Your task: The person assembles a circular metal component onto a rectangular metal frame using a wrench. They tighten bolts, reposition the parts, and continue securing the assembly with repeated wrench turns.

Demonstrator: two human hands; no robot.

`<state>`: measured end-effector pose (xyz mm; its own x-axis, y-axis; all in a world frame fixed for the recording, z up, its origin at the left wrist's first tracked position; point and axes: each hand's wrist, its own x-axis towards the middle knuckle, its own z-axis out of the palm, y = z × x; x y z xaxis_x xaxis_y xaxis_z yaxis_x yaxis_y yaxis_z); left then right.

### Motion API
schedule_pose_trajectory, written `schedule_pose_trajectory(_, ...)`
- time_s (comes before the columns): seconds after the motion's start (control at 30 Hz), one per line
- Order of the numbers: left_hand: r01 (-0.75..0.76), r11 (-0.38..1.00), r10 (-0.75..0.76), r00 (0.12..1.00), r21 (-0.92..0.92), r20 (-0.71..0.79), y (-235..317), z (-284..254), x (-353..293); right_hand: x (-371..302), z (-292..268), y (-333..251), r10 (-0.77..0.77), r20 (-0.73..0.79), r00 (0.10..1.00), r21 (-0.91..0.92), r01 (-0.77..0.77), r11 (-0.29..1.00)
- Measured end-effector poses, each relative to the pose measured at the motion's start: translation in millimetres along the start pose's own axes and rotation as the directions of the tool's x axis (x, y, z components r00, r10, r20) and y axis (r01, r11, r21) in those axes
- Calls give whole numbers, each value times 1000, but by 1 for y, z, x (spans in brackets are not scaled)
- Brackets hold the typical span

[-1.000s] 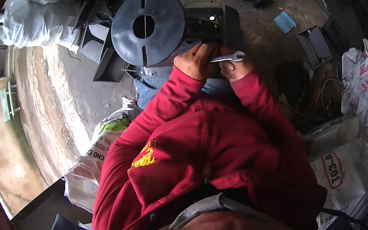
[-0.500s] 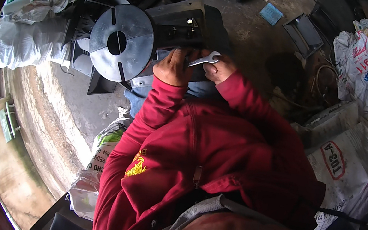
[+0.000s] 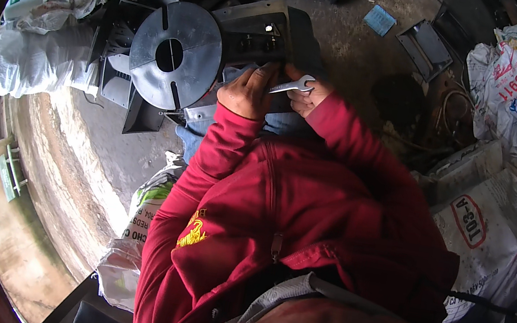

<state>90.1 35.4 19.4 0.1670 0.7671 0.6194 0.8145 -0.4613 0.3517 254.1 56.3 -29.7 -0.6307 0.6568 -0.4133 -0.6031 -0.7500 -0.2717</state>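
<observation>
My right hand [image 3: 310, 98] is closed around a silver open-end wrench [image 3: 293, 86], whose jaw end shows by the thumb and whose shaft points toward the left hand. Beside it, my left hand [image 3: 242, 94] has its fingers bent and pressed together at the near edge of a dark metal housing [image 3: 255, 18]. Whatever those fingers hold is hidden. To the left a round grey metal disc [image 3: 197, 59], with a centre hole and two slots, stands tilted next to the housing. Bolts [image 3: 268, 28] show on the housing just beyond my hands.
Dark metal parts [image 3: 144, 119] lie about the disc and along the far side. White sacks [image 3: 515, 88] crowd the right, and clear plastic wrapping [image 3: 43, 60] is at the left. A blue square piece [image 3: 380, 20] and an angled metal tray [image 3: 425, 49] lie on the far floor.
The disc has shifted slightly right and away from me. My right hand has moved a little right with the wrench, and its fingers now curl more visibly below it.
</observation>
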Motion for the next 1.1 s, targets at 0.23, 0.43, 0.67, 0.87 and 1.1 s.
schedule_pose_trajectory(0.23, -4, 1000, 4, 1000, 4, -12, 0, 2, -1, 1, -2, -1, 62, 78, 995, 59, -66, 996)
schedule_pose_trajectory(0.43, 26, 1000, -26, 999, 9, -19, 4, 0, 0, -3, 4, -2, -36, -46, 998, -132, 29, 991)
schedule_pose_trajectory(0.67, 210, 965, -200, 977, -160, 77, 8, -32, -13, -14, 32, -5, -145, -170, 975, -417, 63, 907)
schedule_pose_trajectory(0.87, 122, 990, -120, 992, -76, 36, 16, -50, -25, -9, 18, -10, -94, -78, 993, -422, 53, 905)
schedule_pose_trajectory(1.1, 99, 995, -101, 993, 27, 66, 5, -39, -30, -8, 19, -6, -146, -87, 986, -408, 98, 908)
